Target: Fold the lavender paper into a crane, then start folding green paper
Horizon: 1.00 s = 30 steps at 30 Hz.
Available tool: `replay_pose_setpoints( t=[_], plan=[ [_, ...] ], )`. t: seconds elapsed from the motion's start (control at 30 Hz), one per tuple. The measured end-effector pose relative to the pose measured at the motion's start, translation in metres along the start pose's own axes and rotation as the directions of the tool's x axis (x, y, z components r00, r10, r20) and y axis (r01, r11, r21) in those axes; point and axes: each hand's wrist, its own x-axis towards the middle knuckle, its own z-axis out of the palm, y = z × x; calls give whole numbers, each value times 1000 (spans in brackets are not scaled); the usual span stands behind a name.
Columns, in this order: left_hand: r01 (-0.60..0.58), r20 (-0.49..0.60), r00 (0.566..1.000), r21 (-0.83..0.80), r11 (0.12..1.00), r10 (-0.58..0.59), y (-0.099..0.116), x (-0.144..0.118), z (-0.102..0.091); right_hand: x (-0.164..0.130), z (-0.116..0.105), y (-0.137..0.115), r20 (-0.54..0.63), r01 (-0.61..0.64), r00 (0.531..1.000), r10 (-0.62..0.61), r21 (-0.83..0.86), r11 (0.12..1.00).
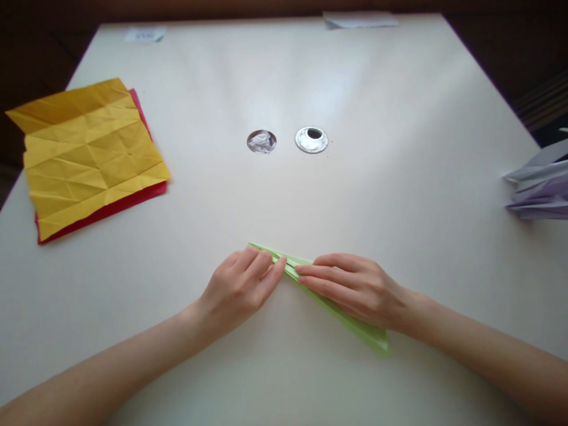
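A light green sheet of folded paper (355, 322) lies slantwise on the white table, long and narrow, its far end up to the left. My left hand (242, 281) is closed on that far end, fingers curled and thumb pressed on the paper. Over the middle of the strip rests my right hand (350, 287), its fingers together and their tips on the folded layers, close to my left thumb. The right palm hides part of the paper. Between the two hands a narrow lengthwise fold line shows.
Creased yellow paper (95, 142) lies on red paper (146, 190) at the left. Folded white and purple papers (544, 192) stand at the right edge. Farther back are a hole with crumpled paper (261, 142) and a metal ring (306, 147). Paper scraps (361, 21) lie along the far edge.
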Motion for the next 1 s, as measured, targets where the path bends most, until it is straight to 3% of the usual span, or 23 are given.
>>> replay_pose_setpoints(
  t=[0.33, 0.77, 1.0],
  plan=[
    [14, -36, 999, 136, 991, -9, 2, 0, -7, -1, 3, 0, -27, 1, 1000, -2, -25, 1000],
    [17, -19, 1000, 95, 995, -15, 2, 0, -7, -2, 4, -1, -31, 2, 1000, -2, -12, 1000],
    [139, 47, 989, -10, 990, -139, 1, -3, -5, 0, 3, 0, -49, 0, 999, 1, 7, 1000]
  ],
)
